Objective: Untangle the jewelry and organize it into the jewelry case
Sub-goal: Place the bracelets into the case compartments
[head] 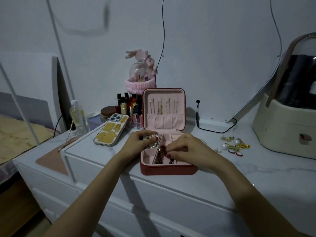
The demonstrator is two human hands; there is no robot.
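Note:
A red jewelry case [167, 169] with pink lining stands open on the white dresser top, its lid upright with several thin chains hanging inside. My left hand [138, 142] holds a white pearl strand [152, 140] over the case's back left compartment. My right hand [186, 149] pinches a dark red bead bracelet [161, 153] that lies in a front middle compartment. A heap of gold pieces, pearl earrings and red-edged rings [235, 145] lies on the dresser to the right of the case.
A phone [111, 131] in a yellow-patterned case lies left of the jewelry case. Cosmetics bottles [130, 106] and a pink toy under a dome [141, 72] stand behind. A cream box [287, 127] sits at far right, a black cable [215, 130] along the wall.

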